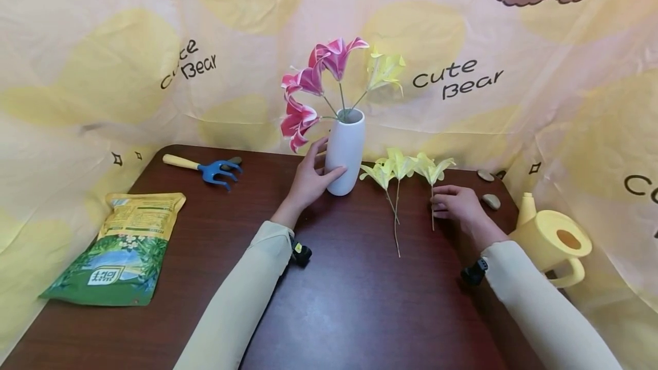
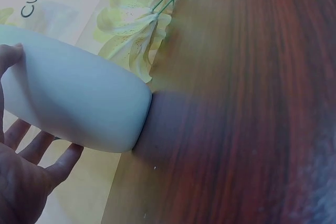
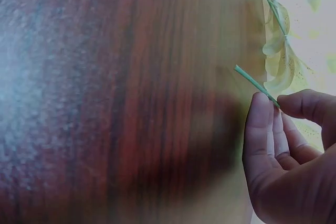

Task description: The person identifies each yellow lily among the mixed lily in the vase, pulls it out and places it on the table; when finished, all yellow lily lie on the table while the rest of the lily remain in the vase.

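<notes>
A white vase (image 1: 345, 156) stands upright near the table's back edge, with several pink lilies (image 1: 307, 81) and one yellow lily (image 1: 385, 70) in it. My left hand (image 1: 307, 180) holds its lower body, thumb at the front; the left wrist view shows fingers round the vase (image 2: 79, 98). To its right, my right hand (image 1: 460, 207) pinches the stem of a yellow artificial lily (image 1: 430, 169). The right wrist view shows the green stem (image 3: 253, 82) between thumb and fingertips. Two more yellow lilies (image 1: 378, 173) lie between the vase and that hand, their stems crossing.
A yellow watering can (image 1: 547, 238) stands at the right, near several stones (image 1: 491, 201). At the back left lies a blue hand fork (image 1: 211, 173) with a pale yellow handle. A green and yellow bag (image 1: 128, 250) lies in front of it. Printed cloth (image 1: 247, 113) hangs behind the table.
</notes>
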Tool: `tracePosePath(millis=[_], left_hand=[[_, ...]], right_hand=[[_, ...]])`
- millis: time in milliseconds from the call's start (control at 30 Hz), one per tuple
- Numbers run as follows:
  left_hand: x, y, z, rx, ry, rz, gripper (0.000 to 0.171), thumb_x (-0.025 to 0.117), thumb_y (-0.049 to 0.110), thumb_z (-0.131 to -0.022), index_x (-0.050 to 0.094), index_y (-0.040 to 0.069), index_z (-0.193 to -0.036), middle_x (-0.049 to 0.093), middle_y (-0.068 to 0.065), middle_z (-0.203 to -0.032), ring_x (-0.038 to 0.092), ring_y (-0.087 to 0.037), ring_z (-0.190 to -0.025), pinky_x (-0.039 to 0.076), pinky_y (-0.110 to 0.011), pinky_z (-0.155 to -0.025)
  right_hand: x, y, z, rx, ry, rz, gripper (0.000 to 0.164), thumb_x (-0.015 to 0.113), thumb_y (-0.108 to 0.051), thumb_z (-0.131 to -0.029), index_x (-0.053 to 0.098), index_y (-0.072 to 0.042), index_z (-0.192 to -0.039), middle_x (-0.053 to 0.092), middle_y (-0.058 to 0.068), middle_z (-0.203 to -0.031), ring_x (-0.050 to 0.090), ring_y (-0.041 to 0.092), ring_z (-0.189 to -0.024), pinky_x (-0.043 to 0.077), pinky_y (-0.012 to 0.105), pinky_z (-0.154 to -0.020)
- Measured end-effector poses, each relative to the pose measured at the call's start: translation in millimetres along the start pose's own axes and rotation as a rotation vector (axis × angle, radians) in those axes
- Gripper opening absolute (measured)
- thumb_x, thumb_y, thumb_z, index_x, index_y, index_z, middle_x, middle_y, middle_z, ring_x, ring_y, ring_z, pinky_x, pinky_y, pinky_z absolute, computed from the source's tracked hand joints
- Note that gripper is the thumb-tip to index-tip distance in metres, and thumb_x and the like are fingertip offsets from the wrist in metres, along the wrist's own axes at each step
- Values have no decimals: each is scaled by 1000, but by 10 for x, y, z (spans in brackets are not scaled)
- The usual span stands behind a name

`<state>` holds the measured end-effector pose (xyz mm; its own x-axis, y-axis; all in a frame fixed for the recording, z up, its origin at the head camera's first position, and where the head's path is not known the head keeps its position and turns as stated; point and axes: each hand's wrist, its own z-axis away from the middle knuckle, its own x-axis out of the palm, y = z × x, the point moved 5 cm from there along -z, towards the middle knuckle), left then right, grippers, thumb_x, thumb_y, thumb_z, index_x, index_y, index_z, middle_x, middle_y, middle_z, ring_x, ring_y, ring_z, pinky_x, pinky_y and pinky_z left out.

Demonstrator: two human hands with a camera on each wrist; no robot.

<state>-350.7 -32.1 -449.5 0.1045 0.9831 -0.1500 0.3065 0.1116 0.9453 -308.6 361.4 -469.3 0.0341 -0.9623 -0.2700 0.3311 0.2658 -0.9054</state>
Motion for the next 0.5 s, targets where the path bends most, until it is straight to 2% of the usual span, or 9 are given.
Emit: tracePosePath(millis=[167, 300, 400, 500], left_hand=[[12, 0, -9, 0, 5, 4, 87, 91, 31, -97, 43, 34, -169, 55, -11, -165, 64, -40, -146, 55, -60, -122], [46, 3, -8, -1, 24, -22, 93, 93, 35, -94, 40, 34, -169, 53, -10, -166, 63, -40, -146, 55, -62, -122], [88, 20, 2, 15, 49, -55, 98, 95, 36, -92, 37, 29, -171, 52, -11, -165, 61, -40, -147, 54, -63, -122], [128, 43, 14, 35, 82, -114, 101, 96, 37, -90, 37, 23, -171, 52, -13, -163, 59, -38, -148, 52, -63, -125]], right_hand=[[32, -53, 70, 18, -25, -45, 45, 63, -2, -109, 53, 14, -151, 81, -6, -87, 79, 9, -80, 70, 29, -77], [30, -49, 90, 23, -23, -65, 40, 64, -3, -110, 58, 10, -147, 82, -6, -87, 80, 10, -80, 70, 29, -78], [14, -13, 78, 23, -14, -75, 34, 65, -3, -109, 63, 6, -142, 82, -7, -87, 80, 10, -79, 70, 29, -78], [12, -9, 89, 21, 1, -83, 34, 66, -3, -109, 63, 6, -142, 82, -7, -87, 80, 10, -78, 70, 28, -77]])
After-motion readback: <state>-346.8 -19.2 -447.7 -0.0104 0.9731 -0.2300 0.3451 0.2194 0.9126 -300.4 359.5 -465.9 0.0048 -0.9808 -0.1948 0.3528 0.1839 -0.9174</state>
